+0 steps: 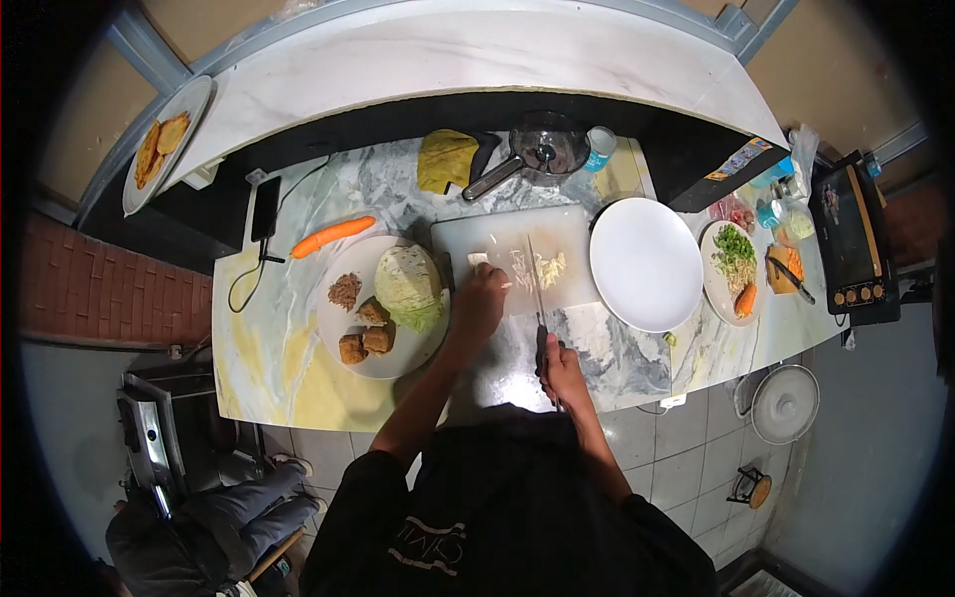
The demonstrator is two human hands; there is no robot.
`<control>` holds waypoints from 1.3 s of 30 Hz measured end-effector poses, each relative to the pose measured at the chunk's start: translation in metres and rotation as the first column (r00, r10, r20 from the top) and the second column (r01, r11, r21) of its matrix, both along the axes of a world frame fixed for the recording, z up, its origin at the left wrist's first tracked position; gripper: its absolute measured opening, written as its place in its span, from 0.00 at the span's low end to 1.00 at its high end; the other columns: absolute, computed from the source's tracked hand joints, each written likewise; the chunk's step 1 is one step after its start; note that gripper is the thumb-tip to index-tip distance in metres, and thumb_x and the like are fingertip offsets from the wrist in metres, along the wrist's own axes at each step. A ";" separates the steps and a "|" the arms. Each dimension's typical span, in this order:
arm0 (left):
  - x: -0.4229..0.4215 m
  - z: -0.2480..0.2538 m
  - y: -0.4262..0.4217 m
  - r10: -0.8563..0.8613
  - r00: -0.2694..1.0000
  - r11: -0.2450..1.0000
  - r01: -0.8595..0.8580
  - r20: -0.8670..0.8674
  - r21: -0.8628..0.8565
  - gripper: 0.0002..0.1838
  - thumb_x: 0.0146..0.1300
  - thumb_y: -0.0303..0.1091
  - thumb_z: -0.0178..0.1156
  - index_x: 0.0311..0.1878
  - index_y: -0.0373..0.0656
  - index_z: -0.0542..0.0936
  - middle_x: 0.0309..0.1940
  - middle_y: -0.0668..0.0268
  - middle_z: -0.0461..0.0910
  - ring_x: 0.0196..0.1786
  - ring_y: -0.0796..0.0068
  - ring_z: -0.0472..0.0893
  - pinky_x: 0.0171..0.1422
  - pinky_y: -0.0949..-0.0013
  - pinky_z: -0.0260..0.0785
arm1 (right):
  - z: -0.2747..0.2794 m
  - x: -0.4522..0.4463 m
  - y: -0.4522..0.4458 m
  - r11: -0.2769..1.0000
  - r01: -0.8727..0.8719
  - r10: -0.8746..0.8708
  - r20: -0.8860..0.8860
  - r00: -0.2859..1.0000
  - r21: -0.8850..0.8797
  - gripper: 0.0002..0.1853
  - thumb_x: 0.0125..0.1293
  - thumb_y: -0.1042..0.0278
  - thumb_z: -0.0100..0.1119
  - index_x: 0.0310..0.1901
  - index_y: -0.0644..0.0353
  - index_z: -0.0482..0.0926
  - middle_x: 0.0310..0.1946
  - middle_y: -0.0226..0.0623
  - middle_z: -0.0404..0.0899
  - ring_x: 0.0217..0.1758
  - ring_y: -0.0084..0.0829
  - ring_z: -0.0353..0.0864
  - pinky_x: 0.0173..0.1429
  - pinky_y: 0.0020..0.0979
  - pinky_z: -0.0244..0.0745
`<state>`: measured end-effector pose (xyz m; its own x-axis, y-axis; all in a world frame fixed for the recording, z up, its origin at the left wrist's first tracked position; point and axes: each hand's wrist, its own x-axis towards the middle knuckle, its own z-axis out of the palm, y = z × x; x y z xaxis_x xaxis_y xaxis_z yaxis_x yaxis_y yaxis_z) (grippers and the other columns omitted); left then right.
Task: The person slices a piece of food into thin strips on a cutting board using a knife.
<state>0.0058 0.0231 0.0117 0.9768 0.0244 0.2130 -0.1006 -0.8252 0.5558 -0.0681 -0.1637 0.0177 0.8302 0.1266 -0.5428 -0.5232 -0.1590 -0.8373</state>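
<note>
the right hand (564, 372) is closed round the knife (541, 336), its blade amid chopped bits (550, 270) on the board (562, 227); the left hand (479, 301) is curled at a white piece (478, 259), its grip unclear.

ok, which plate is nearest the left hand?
The plate bearing the cabbage piece, its rim beside the left hand; the plain white plate lies across the cutting board, those with greens and fried pieces farther.
</note>
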 end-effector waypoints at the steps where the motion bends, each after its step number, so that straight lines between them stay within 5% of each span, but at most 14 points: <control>1: 0.000 -0.001 0.001 -0.015 1.000 1.000 0.016 0.022 -0.023 0.06 0.59 0.31 0.62 0.38 0.44 0.77 0.38 0.60 0.78 0.39 0.52 0.81 0.43 0.54 0.75 | 0.000 0.000 0.000 1.000 0.003 -0.003 -0.002 1.000 -0.006 0.35 0.76 0.40 0.37 0.15 0.58 0.62 0.08 0.30 0.61 0.05 0.21 0.58 0.08 0.26 0.51; 17: 0.001 -0.007 0.008 -0.018 0.992 0.999 0.023 0.127 -0.038 0.15 0.52 0.29 0.68 0.43 0.47 0.77 0.37 0.60 0.80 0.38 0.54 0.82 0.42 0.53 0.75 | 0.011 -0.001 0.000 1.000 -0.010 0.010 -0.093 0.996 0.001 0.34 0.75 0.38 0.38 0.16 0.57 0.63 0.08 0.29 0.60 0.05 0.21 0.55 0.09 0.26 0.51; 22: -0.006 0.001 0.007 -0.072 0.991 0.964 0.039 -0.115 -0.265 0.17 0.50 0.29 0.70 0.43 0.44 0.77 0.30 0.61 0.81 0.36 0.56 0.81 0.44 0.54 0.71 | 0.017 -0.003 0.005 0.993 -0.109 0.102 -0.150 0.983 -0.039 0.34 0.75 0.37 0.37 0.16 0.56 0.60 0.08 0.28 0.59 0.06 0.21 0.55 0.09 0.26 0.51; 28: -0.011 -0.002 0.012 -0.033 0.999 0.937 0.032 0.003 -0.349 0.12 0.54 0.27 0.65 0.43 0.44 0.80 0.32 0.58 0.82 0.35 0.54 0.81 0.45 0.55 0.71 | 0.011 -0.003 0.008 0.991 -0.128 0.123 -0.152 0.981 -0.028 0.33 0.75 0.37 0.37 0.17 0.55 0.60 0.08 0.28 0.59 0.05 0.21 0.54 0.08 0.27 0.51; 39: -0.001 -0.016 0.007 -0.038 0.998 0.974 0.046 0.041 -0.220 0.10 0.54 0.25 0.64 0.41 0.45 0.82 0.33 0.56 0.83 0.37 0.50 0.82 0.40 0.53 0.75 | 0.008 0.005 0.010 0.988 -0.138 0.125 -0.186 0.975 -0.062 0.33 0.75 0.38 0.37 0.18 0.55 0.61 0.10 0.28 0.60 0.06 0.21 0.54 0.09 0.27 0.51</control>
